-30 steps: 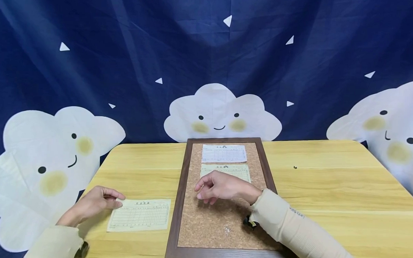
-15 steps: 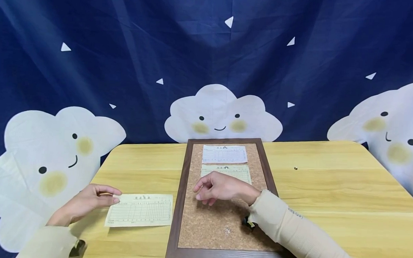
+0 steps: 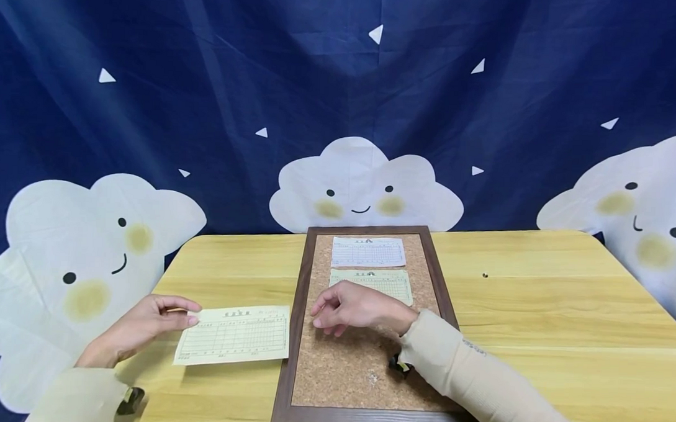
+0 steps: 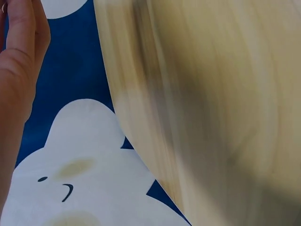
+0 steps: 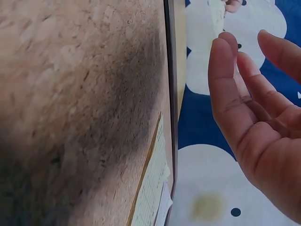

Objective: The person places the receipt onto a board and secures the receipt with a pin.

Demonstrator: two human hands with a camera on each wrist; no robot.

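A pale yellow printed form (image 3: 235,336) is pinched at its upper left corner by my left hand (image 3: 141,325). It is raised off the table, and its right edge reaches the left side of the brown-framed cork board (image 3: 338,372). Above the board hovers my right hand (image 3: 362,308), its fingers loosely bent. In the right wrist view, the fingers (image 5: 223,80) and thumb stand apart with nothing seen between them. On the board's upper part lie a white form (image 3: 367,252) and, below it, another yellow form (image 3: 394,286), partly covered by the right hand.
A tiny dark object, perhaps a pushpin (image 3: 485,276), lies on the wooden table (image 3: 535,317) right of the board. Behind the table hangs a blue curtain (image 3: 236,77) with cloud faces. A pale worn patch (image 3: 372,378) marks the lower cork.
My left hand has lifted the yellow form off the table and carried it up and slightly right, to the board's edge. The right hand has shifted slightly left.
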